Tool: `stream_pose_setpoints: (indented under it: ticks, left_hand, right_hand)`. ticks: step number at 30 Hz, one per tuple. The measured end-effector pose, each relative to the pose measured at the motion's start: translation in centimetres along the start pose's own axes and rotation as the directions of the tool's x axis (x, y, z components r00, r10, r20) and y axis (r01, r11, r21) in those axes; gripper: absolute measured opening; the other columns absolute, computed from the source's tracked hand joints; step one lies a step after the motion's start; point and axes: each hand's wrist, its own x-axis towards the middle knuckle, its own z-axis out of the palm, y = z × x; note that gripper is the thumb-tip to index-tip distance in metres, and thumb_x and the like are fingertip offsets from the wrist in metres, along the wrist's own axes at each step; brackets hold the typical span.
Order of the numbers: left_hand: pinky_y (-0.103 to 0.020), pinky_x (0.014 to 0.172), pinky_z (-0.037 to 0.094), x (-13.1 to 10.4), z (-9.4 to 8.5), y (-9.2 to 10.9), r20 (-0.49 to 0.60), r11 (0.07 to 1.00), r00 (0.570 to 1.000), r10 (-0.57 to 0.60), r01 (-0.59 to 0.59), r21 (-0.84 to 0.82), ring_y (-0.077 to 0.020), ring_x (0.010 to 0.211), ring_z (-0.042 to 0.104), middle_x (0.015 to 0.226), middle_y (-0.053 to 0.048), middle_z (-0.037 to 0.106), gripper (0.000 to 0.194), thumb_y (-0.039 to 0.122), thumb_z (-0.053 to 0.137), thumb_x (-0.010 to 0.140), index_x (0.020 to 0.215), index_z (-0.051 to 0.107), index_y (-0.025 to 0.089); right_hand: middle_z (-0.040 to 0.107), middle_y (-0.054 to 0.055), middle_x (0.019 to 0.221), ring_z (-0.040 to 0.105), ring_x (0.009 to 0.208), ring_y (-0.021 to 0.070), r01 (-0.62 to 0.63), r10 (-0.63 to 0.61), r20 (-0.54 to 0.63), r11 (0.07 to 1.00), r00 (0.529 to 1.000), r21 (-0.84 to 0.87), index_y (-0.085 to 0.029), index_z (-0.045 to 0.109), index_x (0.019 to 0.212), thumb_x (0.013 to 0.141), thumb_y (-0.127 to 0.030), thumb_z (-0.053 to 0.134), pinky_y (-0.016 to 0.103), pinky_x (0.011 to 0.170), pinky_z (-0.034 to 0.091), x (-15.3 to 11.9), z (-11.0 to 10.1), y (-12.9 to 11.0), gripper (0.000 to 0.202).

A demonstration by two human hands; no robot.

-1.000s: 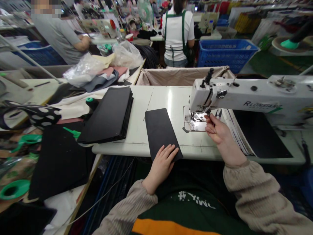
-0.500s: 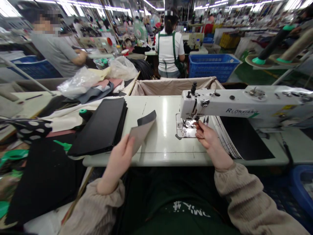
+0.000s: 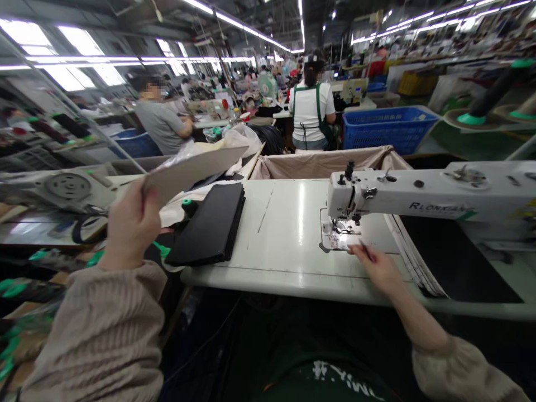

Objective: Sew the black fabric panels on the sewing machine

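My left hand (image 3: 133, 226), raised over the left side of the table, grips a flat panel (image 3: 195, 170) by its near end. The panel's pale side faces me and its far end points right. Low over the table, just in front of the sewing machine's (image 3: 343, 201) lit needle plate (image 3: 341, 241), my right hand (image 3: 379, 271) is closed around small thread snips (image 3: 368, 251), partly hidden by the fingers. Left of the machine lies a stack of black panels (image 3: 207, 226). More black panels with pale edges (image 3: 456, 257) lie under the machine's arm.
A fabric-lined bin (image 3: 322, 162) stands behind the table. Blue crates (image 3: 385, 128) and two co-workers (image 3: 312, 109) (image 3: 161, 114) are farther back. At left are another machine (image 3: 69, 187), a green-ended thread cone (image 3: 190, 207) and scattered scraps.
My left hand has lifted the panel up and left, away from the tabletop. My right hand has drawn back from the needle towards me. The view has tilted up and turned left.
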Motion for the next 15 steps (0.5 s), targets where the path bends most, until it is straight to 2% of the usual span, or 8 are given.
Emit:
stream_pose_setpoints:
  ticks: [1, 3, 5, 7, 8, 10, 13, 15]
  left_hand:
    - [-0.039, 0.104, 0.041, -1.0, 0.4, -1.0, 0.112, 0.996, 0.990, 0.085, -0.084, -0.012, -0.0199, 0.127, 0.053, 0.140, 0.002, 0.054, 0.046, 0.046, 0.030, 0.102, 0.142, 0.043, 0.027]
    - [-0.041, 0.113, 0.035, -3.5, 1.8, -2.9, 0.313, 0.971, 0.920, 0.237, -0.223, -0.083, -0.0194, 0.132, 0.049, 0.145, 0.003, 0.050, 0.048, 0.046, 0.029, 0.101, 0.141, 0.045, 0.025]
    - [-0.042, 0.117, 0.031, -6.1, 3.3, -4.7, 0.451, 0.959, 0.847, 0.281, -0.261, -0.109, -0.0206, 0.136, 0.046, 0.145, 0.000, 0.052, 0.049, 0.046, 0.030, 0.101, 0.138, 0.051, 0.023]
    - [-0.043, 0.118, 0.029, -8.4, 4.6, -5.9, 0.542, 0.963, 0.797, 0.267, -0.239, -0.123, -0.0219, 0.137, 0.045, 0.145, -0.001, 0.052, 0.049, 0.048, 0.034, 0.099, 0.137, 0.052, 0.024]
    - [-0.044, 0.119, 0.028, -9.3, 5.0, -6.1, 0.559, 0.966, 0.788, 0.257, -0.225, -0.126, -0.0229, 0.138, 0.044, 0.146, -0.002, 0.052, 0.049, 0.049, 0.037, 0.098, 0.138, 0.051, 0.025]
    - [-0.047, 0.118, 0.028, -10.5, 5.6, -5.9, 0.548, 0.971, 0.802, 0.236, -0.209, -0.112, -0.0253, 0.140, 0.041, 0.150, -0.002, 0.046, 0.054, 0.053, 0.042, 0.095, 0.143, 0.046, 0.028]
    - [-0.054, 0.117, 0.027, -11.1, 6.8, -4.9, 0.511, 0.966, 0.823, 0.248, -0.246, -0.074, -0.0295, 0.146, 0.030, 0.160, 0.004, 0.027, 0.060, 0.059, 0.048, 0.091, 0.146, 0.038, 0.037]
    - [-0.058, 0.117, 0.026, -11.0, 7.8, -4.6, 0.512, 0.944, 0.797, 0.321, -0.312, -0.105, -0.0324, 0.146, 0.028, 0.162, 0.007, 0.021, 0.054, 0.058, 0.052, 0.089, 0.139, 0.048, 0.040]
  right_hand:
    - [0.072, 0.004, 0.115, 0.068, 0.097, 0.0223, 0.104, -0.096, 0.052, 0.976, 0.994, -0.189, -0.027, 0.071, 0.112, 0.089, -0.043, 0.058, 0.031, 0.073, 0.055, -1.4, -0.2, 0.8, 0.031]
    - [0.065, 0.002, 0.131, 0.065, 0.109, 0.0245, 0.257, -0.186, 0.193, 0.849, 0.963, -0.462, -0.032, 0.064, 0.125, 0.092, -0.032, 0.051, 0.034, 0.076, 0.055, -4.1, -0.8, 2.5, 0.036]
    - [0.068, 0.003, 0.124, 0.070, 0.098, 0.0224, 0.329, -0.229, 0.240, 0.731, 0.943, -0.598, -0.030, 0.065, 0.122, 0.092, -0.027, 0.049, 0.032, 0.069, 0.055, -6.5, -1.9, 3.9, 0.035]
    - [0.074, 0.004, 0.102, 0.071, 0.080, 0.0201, 0.339, -0.273, 0.205, 0.668, 0.940, -0.663, -0.025, 0.070, 0.105, 0.091, -0.031, 0.052, 0.028, 0.060, 0.053, -8.3, -3.6, 4.5, 0.023]
    - [0.074, 0.004, 0.093, 0.070, 0.075, 0.0191, 0.334, -0.307, 0.166, 0.654, 0.937, -0.678, -0.024, 0.070, 0.098, 0.092, -0.034, 0.054, 0.027, 0.059, 0.052, -9.0, -4.7, 4.6, 0.021]
    - [0.072, 0.005, 0.088, 0.069, 0.073, 0.0181, 0.306, -0.378, 0.056, 0.645, 0.924, -0.700, -0.022, 0.069, 0.095, 0.093, -0.039, 0.055, 0.027, 0.061, 0.052, -10.0, -7.1, 4.0, 0.022]
    - [0.070, 0.007, 0.112, 0.069, 0.089, 0.0199, 0.168, -0.408, -0.119, 0.600, 0.905, -0.782, -0.022, 0.063, 0.122, 0.093, -0.040, 0.056, 0.027, 0.070, 0.053, -10.6, -10.2, 2.3, 0.034]
    - [0.061, 0.008, 0.133, 0.069, 0.097, 0.0221, 0.054, -0.381, -0.172, 0.515, 0.908, -0.855, -0.025, 0.051, 0.141, 0.093, -0.040, 0.057, 0.028, 0.067, 0.053, -10.5, -11.7, 1.6, 0.050]
